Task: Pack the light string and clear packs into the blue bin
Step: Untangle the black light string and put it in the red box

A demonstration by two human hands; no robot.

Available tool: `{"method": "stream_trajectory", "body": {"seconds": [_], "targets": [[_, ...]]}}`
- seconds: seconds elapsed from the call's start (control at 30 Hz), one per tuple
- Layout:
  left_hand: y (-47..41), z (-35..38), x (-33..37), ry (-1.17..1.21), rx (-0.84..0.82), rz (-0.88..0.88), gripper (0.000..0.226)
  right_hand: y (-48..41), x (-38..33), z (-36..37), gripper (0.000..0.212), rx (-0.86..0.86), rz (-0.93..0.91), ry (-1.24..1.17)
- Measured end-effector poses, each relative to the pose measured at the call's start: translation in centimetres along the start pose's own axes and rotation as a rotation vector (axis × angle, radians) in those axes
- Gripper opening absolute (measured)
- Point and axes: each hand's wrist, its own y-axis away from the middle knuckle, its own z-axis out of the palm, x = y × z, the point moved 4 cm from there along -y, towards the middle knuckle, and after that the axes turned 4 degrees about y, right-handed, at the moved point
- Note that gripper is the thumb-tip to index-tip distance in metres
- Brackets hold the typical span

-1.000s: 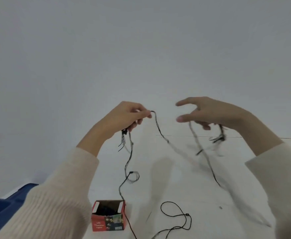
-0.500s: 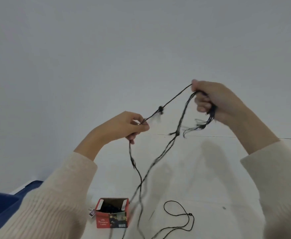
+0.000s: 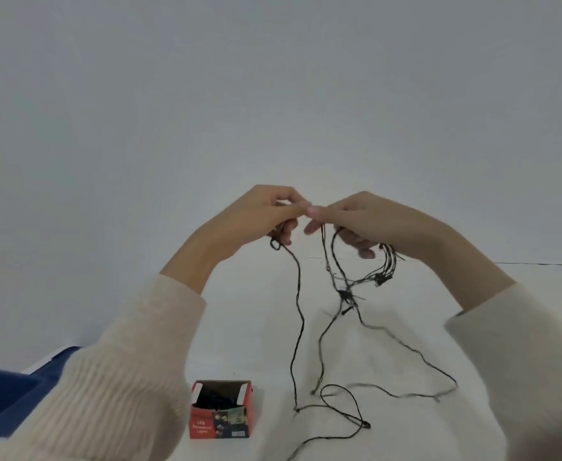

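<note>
Nearest to me, the person's two cream sleeves, left (image 3: pixel 113 377) and right (image 3: pixel 522 361), reach forward over the white table (image 3: pixel 256 354). Under the left sleeve, at the lower left corner, a part of the blue bin (image 3: pixel 0 397) shows. Just beyond it, apart from the bin, a small red box (image 3: pixel 219 424) stands open-topped on the table, something dark inside it.

To the right of the box the thin black light string (image 3: pixel 299 314) lies in loose loops on the table, none of it in the bin. From there several strands climb to the raised hands.

The left hand (image 3: pixel 259 217) pinches one strand between thumb and forefinger, a small kink of wire hanging just under its curled fingers. The right hand (image 3: pixel 366 221) has its grip closed round a gathered bunch of loops, which droop from its palm and tangle together a little way below. The tips of the two hands meet in the middle.

Behind them rises a plain pale wall (image 3: pixel 273 94).
</note>
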Motion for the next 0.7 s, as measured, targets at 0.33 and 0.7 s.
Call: {"method": "stream_trajectory", "body": {"seconds": [0.33,0.7], "targets": [[1.6,-1.3,-3.5,-0.088,-0.119,-0.161,0.019,-0.2,1.9,-4.9,0.03,0.301,-0.005,-0.758],[2.7,-3.6,-3.0,0.045,0.039,-0.169,0.02,1.3,4.3,-6.8,0.021,0.532,0.184,0.2]]}}
